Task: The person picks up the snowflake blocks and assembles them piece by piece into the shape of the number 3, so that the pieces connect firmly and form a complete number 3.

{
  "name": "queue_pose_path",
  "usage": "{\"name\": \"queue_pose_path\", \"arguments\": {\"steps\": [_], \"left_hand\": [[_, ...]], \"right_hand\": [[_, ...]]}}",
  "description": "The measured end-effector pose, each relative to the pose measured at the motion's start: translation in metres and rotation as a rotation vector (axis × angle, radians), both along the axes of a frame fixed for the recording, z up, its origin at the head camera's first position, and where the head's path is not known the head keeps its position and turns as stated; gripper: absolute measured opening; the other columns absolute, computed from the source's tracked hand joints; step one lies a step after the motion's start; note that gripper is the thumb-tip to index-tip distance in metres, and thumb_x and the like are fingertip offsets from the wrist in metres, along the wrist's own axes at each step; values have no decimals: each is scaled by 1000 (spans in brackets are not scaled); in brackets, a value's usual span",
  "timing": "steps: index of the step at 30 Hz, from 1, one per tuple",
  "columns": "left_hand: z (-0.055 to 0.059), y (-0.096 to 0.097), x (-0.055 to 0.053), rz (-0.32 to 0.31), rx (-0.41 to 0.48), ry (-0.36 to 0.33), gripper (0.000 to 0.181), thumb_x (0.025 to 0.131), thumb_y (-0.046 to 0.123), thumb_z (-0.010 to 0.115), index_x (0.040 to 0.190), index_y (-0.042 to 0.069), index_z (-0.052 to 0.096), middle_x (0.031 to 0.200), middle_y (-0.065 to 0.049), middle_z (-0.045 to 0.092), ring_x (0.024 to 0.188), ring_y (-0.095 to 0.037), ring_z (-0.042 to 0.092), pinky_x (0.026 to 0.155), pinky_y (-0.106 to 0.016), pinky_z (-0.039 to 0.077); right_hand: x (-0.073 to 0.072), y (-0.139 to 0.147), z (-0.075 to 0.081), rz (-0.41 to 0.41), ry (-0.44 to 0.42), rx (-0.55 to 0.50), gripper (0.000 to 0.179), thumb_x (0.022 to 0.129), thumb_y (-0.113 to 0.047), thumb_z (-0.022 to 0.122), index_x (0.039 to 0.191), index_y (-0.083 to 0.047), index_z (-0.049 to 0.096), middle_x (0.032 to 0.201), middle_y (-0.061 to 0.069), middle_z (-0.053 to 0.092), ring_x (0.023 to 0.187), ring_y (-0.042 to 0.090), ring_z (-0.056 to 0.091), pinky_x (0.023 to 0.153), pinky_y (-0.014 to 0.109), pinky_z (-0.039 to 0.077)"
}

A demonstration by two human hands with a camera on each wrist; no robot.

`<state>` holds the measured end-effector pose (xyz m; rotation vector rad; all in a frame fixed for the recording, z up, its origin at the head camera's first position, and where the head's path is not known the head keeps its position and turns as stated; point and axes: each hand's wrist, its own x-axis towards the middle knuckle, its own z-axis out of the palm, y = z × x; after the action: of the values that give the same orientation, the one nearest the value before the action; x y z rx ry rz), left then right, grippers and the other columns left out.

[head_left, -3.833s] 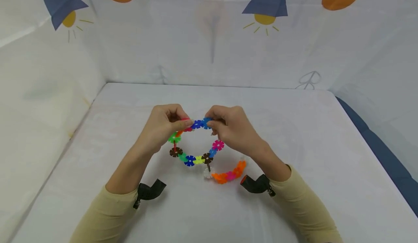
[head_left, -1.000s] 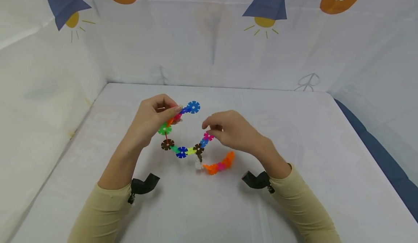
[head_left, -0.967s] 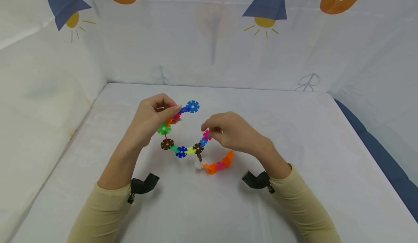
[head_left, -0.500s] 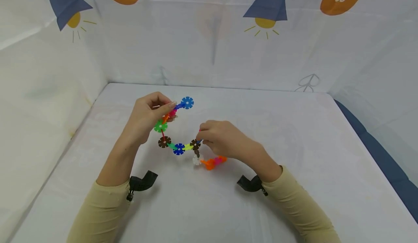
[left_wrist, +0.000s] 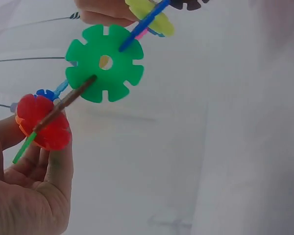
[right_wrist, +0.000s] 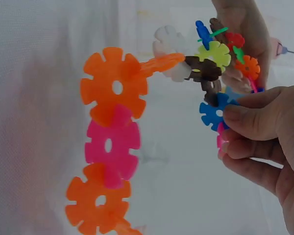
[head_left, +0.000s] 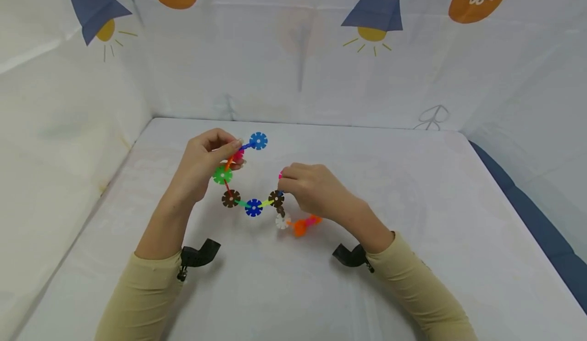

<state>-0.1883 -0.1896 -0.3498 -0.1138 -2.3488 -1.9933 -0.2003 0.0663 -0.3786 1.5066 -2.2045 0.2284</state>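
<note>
A chain of notched plastic snowflake discs (head_left: 254,207) hangs in a curve between my two hands. My left hand (head_left: 202,162) pinches it by the pink and dark blue discs near one end. A light blue disc (head_left: 259,140) sticks out past those fingertips. At the other side my right hand (head_left: 316,188) pinches a blue disc (right_wrist: 215,111) and a pink disc beside it, thumb on the blue one. From a brown disc (head_left: 276,199) a side branch runs through a white disc (head_left: 283,221) to orange and pink discs (right_wrist: 110,147), partly behind the right hand in the head view.
A white-covered table (head_left: 275,290) lies beneath the hands. White cloth walls with printed lamps (head_left: 373,4) stand behind and at the sides. Black wrist-camera mounts (head_left: 200,253) jut inward from both sleeves. Dark blue fabric (head_left: 518,198) shows past the right table edge.
Earlier both hands held the upper blue end together. The right hand has since let go there, moved down and gripped the blue and pink discs. The left hand has drifted up and left.
</note>
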Motion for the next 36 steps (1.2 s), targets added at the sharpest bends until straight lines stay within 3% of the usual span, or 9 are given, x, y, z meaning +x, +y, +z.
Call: {"name": "queue_pose_path", "arguments": {"steps": [10,17,21,24,30,33,36], "left_hand": [[4,-4,0,-77,231,-8,29,96,33,65,108,8,60,91,-3,63,75,-14,69,75,-26,61],[4,-3,-2,-108,327,-30,35,102,42,51,115,9,53,89,-2,63,80,-15,70,78,-27,60],[5,-2,-1,-115,383,-56,41,102,49,46,119,12,52,91,-1,62,84,-17,70,76,-25,56],[5,0,-1,-118,447,-57,38,102,49,47,116,14,52,92,-1,61,85,-18,69,77,-27,56],[-2,5,-2,-168,594,-64,36,104,45,45,99,11,57,87,-1,61,79,-18,67,76,-29,60],[-7,8,-4,-200,537,-111,34,106,38,44,93,11,60,83,0,62,78,-16,66,77,-27,59],[-13,13,-6,-223,332,-163,28,105,31,46,92,10,59,83,1,63,82,-16,66,82,-27,58]], "right_hand": [[-4,5,7,111,-19,-246,15,83,7,71,83,-8,70,81,3,67,81,16,68,69,22,58],[-6,6,9,202,-174,-429,12,82,7,74,82,-4,70,80,5,67,79,17,67,73,23,59],[-9,5,8,214,-329,-526,11,82,6,75,83,-4,71,80,6,69,78,16,65,75,22,58],[-10,6,6,194,-491,-594,11,84,7,73,84,-4,71,81,7,69,77,14,65,74,23,58],[-11,9,2,140,-955,-753,10,90,7,64,89,-1,68,82,6,68,70,17,66,65,31,59],[-12,10,0,153,-1146,-841,14,92,7,58,90,-4,67,82,5,70,66,20,67,61,31,57],[-14,11,-1,141,-1253,-920,25,94,8,54,90,-12,69,81,1,71,65,18,67,60,27,54]]}}
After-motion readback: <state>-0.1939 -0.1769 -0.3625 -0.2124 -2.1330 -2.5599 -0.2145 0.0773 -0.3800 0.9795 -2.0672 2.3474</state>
